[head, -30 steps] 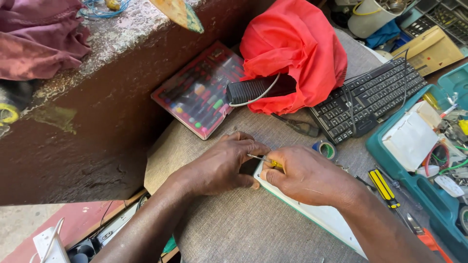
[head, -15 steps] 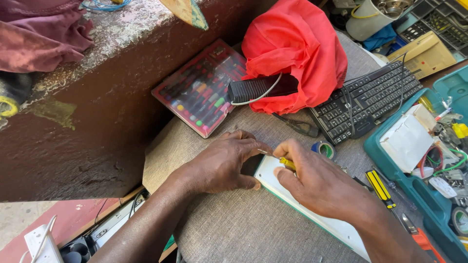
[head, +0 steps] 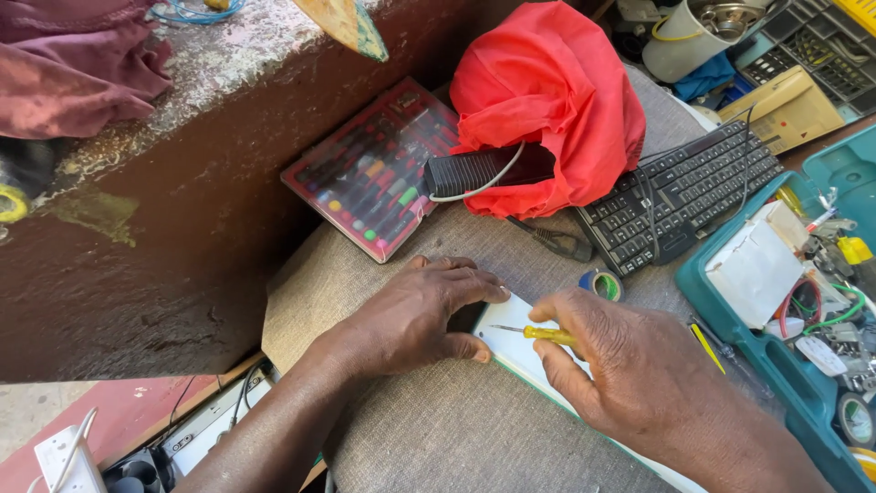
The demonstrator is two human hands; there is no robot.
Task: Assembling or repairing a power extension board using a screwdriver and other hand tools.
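My left hand (head: 415, 315) lies palm down on the grey cloth-covered table, its fingers curled over the near end of a flat white panel (head: 522, 351) and a dark object mostly hidden under them. My right hand (head: 630, 365) rests on the same panel and grips a small yellow-handled screwdriver (head: 538, 332), whose thin metal tip points left toward the left fingers. The panel runs on toward the lower right under my right hand, showing a thin green edge.
A red case of screwdriver bits (head: 374, 169) leans on the brown wall. A red cloth (head: 547, 100) covers a black object with a white cable. A black keyboard (head: 680, 196), tape roll (head: 602, 285), scissors (head: 552, 242) and a teal toolbox (head: 803, 319) lie right.
My right hand has drawn back slightly to the right, exposing the screwdriver's metal tip. The left hand has stayed on the panel's end.
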